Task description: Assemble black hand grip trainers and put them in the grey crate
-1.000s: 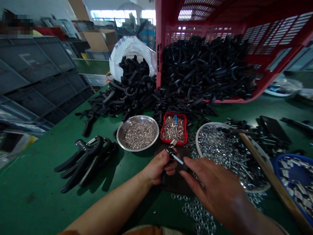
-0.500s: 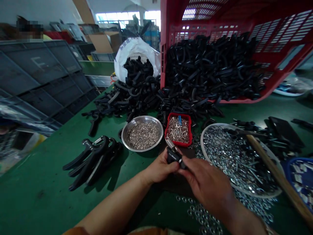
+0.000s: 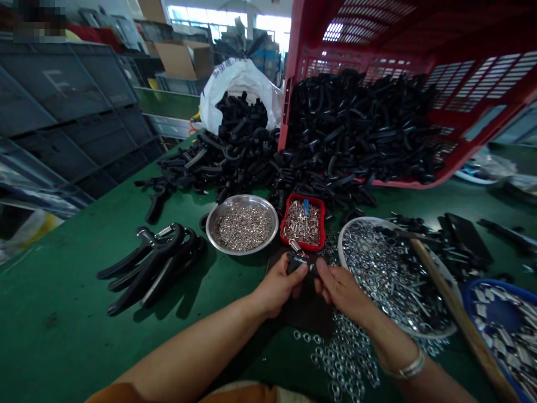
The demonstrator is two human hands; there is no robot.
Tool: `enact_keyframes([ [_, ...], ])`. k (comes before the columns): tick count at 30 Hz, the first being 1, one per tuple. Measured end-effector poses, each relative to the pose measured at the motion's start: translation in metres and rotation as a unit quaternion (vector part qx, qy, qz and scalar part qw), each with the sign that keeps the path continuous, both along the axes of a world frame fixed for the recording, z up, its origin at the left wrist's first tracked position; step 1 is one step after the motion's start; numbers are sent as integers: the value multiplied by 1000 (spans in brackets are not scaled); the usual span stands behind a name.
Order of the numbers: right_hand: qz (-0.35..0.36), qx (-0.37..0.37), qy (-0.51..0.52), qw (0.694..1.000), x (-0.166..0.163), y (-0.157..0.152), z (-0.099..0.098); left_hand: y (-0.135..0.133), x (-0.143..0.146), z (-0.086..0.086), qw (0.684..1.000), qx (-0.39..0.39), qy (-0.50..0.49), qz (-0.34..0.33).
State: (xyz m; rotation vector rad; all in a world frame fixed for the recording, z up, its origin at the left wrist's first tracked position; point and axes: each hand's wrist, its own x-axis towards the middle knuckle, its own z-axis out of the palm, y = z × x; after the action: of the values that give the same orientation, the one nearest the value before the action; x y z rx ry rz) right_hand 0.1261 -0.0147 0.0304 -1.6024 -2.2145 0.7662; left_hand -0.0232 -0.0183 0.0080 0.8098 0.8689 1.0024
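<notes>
A black hand grip exerciser with a coil spring at its far end is held between both hands, over a dark mat. My left hand is closed around its left side, thumb on top. At its right end, by a small metal piece, my right hand pinches with thumb and fingers; the fingertips partly hide what they grip. Just beyond the hands stands a red tray of small metal pins with a blue-handled tool. Several similar black hand grips lie stacked to the left.
A metal bowl of small parts sits left of the red tray. Rightward are a white basin of hardware, a wooden stick and a blue basin. Loose nuts lie nearby. Behind, black handles spill from a red crate.
My right hand has drawn back from over the piece and now pinches its right end, palm lower. The hand grip is turned more level. The view has shifted slightly.
</notes>
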Motion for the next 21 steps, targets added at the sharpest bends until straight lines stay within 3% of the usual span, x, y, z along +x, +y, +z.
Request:
enact_keyframes([
  [4, -34, 182, -89, 979, -5, -1, -1, 2, -1, 2, 999, -30, -10, 12],
  [8, 6, 41, -67, 997, -4, -1, -1, 3, -2, 4, 999, -30, 20, 9],
  [9, 3, 46, -73, 996, -3, -2, 0, 3, -3, 4, 999, -40, 15, 5],
  [12, -32, 179, -96, 979, -2, -5, 0, 4, -3, 4, 999, -45, 1, -16],
  [13, -34, 182, -90, 979, -2, -6, -1, 4, -3, 4, 999, -41, 6, -20],
  [16, -26, 95, -59, 993, -3, -11, -2, 3, -3, 4, 998, -46, 25, -23],
  [19, -58, 156, -72, 983, -4, -13, 0, 2, -3, 3, 998, -49, 28, -36],
  [21, -61, 128, -59, 988, -4, -14, 2, 2, -4, 3, 998, -39, 38, -44],
])
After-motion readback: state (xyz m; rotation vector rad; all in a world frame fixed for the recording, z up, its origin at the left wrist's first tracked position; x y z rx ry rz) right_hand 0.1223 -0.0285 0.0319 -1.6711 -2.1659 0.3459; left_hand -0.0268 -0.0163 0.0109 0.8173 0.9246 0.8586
